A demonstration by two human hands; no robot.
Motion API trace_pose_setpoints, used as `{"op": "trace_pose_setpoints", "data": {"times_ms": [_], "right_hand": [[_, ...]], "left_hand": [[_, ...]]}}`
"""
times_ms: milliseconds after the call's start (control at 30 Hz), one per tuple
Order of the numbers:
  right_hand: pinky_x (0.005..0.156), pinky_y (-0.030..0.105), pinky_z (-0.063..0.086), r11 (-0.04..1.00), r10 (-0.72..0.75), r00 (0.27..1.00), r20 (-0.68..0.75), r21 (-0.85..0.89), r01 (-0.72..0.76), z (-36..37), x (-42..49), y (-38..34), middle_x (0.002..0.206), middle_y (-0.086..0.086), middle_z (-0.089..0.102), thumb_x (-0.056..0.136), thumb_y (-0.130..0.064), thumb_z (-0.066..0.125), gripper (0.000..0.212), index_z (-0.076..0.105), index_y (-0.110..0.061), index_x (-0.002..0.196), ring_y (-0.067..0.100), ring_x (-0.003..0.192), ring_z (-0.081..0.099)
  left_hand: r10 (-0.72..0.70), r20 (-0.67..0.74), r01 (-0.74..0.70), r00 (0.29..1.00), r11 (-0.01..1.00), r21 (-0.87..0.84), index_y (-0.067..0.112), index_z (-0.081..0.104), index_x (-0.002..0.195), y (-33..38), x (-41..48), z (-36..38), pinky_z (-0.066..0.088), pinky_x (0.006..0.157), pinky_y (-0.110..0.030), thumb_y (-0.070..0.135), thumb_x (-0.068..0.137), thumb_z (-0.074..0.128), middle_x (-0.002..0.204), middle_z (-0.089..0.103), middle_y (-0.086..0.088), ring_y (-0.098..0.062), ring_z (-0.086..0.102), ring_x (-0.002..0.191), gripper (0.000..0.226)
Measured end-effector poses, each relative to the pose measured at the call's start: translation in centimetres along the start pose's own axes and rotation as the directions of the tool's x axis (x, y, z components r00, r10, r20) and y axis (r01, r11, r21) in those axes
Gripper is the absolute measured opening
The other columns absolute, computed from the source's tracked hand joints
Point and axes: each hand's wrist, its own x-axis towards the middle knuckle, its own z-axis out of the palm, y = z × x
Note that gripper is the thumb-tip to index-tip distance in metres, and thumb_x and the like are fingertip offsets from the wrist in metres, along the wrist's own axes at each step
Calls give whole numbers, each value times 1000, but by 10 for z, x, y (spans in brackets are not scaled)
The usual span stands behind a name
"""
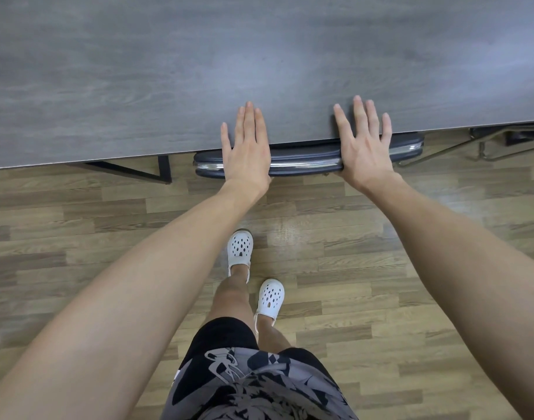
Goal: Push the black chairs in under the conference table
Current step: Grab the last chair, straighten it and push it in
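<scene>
Left hand (246, 147) and right hand (364, 144), fingers straight, on chair (305, 160) at table (168, 86).
Leg (164, 169) just left; second chair (520, 137) right.

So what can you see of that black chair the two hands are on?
Only the top of the black chair shows: a wide, dark padded backrest with rounded ends, vinyl by the look, and a shiny chrome tube running along its near side. Its seat is hidden under the grey wood-grain table, whose edge overlaps the backrest. The left hand and right hand lie flat on it with straight fingers, one towards each end, fingertips reaching over the table edge.
</scene>
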Motion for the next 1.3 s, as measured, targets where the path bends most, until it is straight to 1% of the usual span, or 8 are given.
{"op": "trace_pose_setpoints", "data": {"times_ms": [233,433,567,700,767,900,1067,1300], "right_hand": [[116,54,0,999,47,999,18,5,-47,1,-1,-2,159,21,-4,73,-15,78,112,1,-22,154,39,146,-6],[116,51,4,967,244,970,22,65,-245,9,-6,-17,157,25,-5,71,-8,79,117,-3,-28,153,44,145,-3],[117,51,7,939,339,941,23,55,-340,8,-11,-26,157,26,-5,76,1,67,108,-7,-21,153,45,144,-3],[117,48,6,921,377,923,74,78,-382,5,-16,-45,158,23,-6,79,-15,73,108,-7,-13,152,42,145,-4],[118,47,6,932,345,935,88,88,-352,2,-23,-61,158,23,-6,79,-13,71,106,-6,-11,152,41,146,-4],[119,45,10,946,281,956,80,145,-290,-7,-46,-92,158,23,-4,82,-5,59,93,-3,-9,152,39,146,-1],[118,43,13,946,263,958,111,165,-279,-22,-82,-112,159,19,-1,84,-18,61,92,-1,-9,153,36,147,2],[112,41,25,955,229,973,22,189,-229,-52,-128,-121,151,16,25,80,-20,61,72,28,-4,142,31,140,22]], "left_hand": [[15,24,-15,1000,1000,-2,2,-3,153,0,1,2,0,119,-50,33,72,85,163,-6,-13,-27,-5,151,123],[9,26,-9,1000,1000,-9,0,-4,153,1,3,6,3,119,-48,27,73,85,163,-7,-14,-28,-4,151,122],[46,79,-42,996,998,-48,-1,-9,152,-1,1,-1,0,119,-49,41,68,87,162,-11,-17,-30,-8,150,134],[88,63,-81,994,991,-111,-1,-5,152,-6,-1,-4,-1,119,-48,49,62,87,162,-8,-18,-30,-6,150,139],[123,58,-113,991,980,-162,-2,-1,152,-10,-3,-5,1,120,-46,47,61,88,162,-5,-19,-31,-4,150,137],[224,62,-212,973,964,-160,-2,2,152,-20,-17,-7,9,122,-44,42,72,84,161,-5,-22,-34,-1,150,123],[236,13,-233,972,966,-114,-2,12,151,-37,-61,-17,19,120,-40,26,79,80,161,2,-22,-33,15,148,102],[208,10,-204,978,965,-164,1,36,138,-49,-123,-41,31,111,-36,19,86,65,160,13,-17,-31,27,143,62]]}}
